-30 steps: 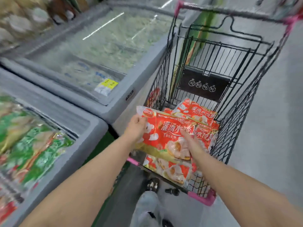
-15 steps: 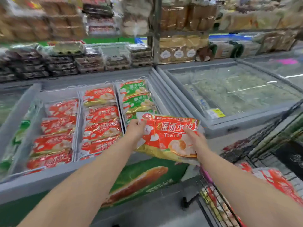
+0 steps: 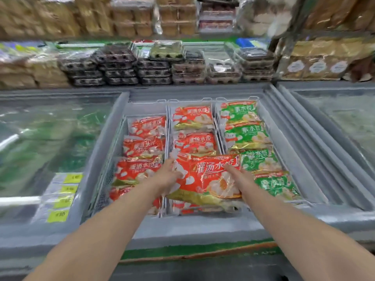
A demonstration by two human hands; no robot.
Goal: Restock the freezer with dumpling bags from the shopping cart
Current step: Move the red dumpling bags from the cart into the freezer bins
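Note:
I hold a red dumpling bag flat over the near end of the open freezer's middle basket. My left hand grips its left edge and my right hand grips its right side. Below it lie more red dumpling bags in the middle basket. The left basket holds a row of red bags. Green dumpling bags fill the right basket. The shopping cart is out of view.
Sliding glass lids cover the freezer sections on the left and on the right. Yellow price tags sit on the left lid. Stacked clear trays and packaged goods stand on shelves behind the freezer.
I turned from the cart to the freezer, carrying the red bag in both hands. It moved from above the freezer's front rim to over the middle basket.

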